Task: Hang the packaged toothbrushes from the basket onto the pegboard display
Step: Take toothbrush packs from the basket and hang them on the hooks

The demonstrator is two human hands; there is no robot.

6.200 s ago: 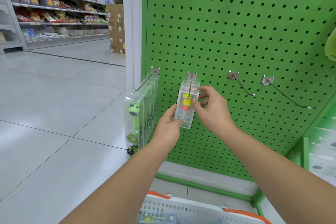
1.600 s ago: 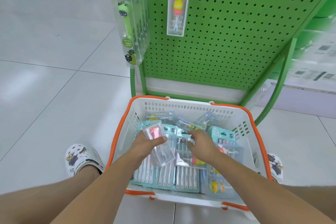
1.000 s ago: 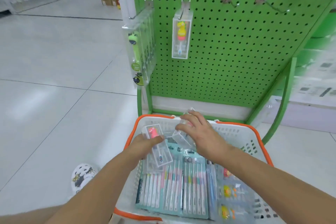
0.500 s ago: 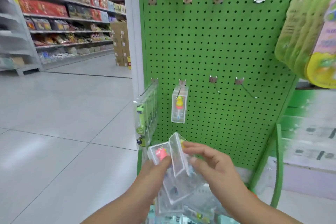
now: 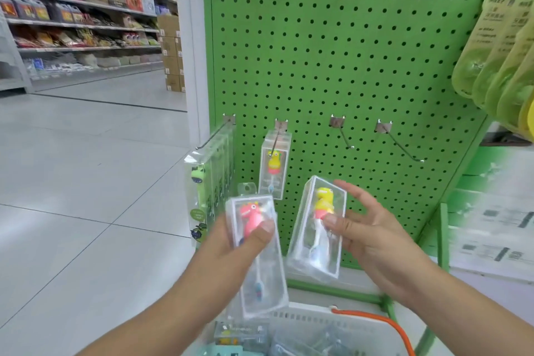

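While the green pegboard [image 5: 332, 66] fills the view ahead, both hands are up in front of its lower half, each with a clear toothbrush box. The left hand [image 5: 231, 251] grips the pink-dinosaur box [image 5: 257, 254], thumb pressed across the front and fingers curled behind it, the box tilted with its hang tab pointing up towards the board. The right hand [image 5: 372, 243] pinches the yellow-dinosaur box [image 5: 318, 225] with its thumb on the front face, the other fingers spread loosely behind and beside the box. Both boxes sit just short of the pegboard, not on any hook. On the board, one yellow toothbrush box [image 5: 274, 165] hangs from the second hook [image 5: 277, 139], directly above the two hands. Left of it, a row of green toothbrush boxes [image 5: 208, 182] fills the first hook. Two bare hooks [image 5: 346, 140] stick out further right. Below the pegboard, the white basket [image 5: 346, 326] with its orange handle holds more packages.
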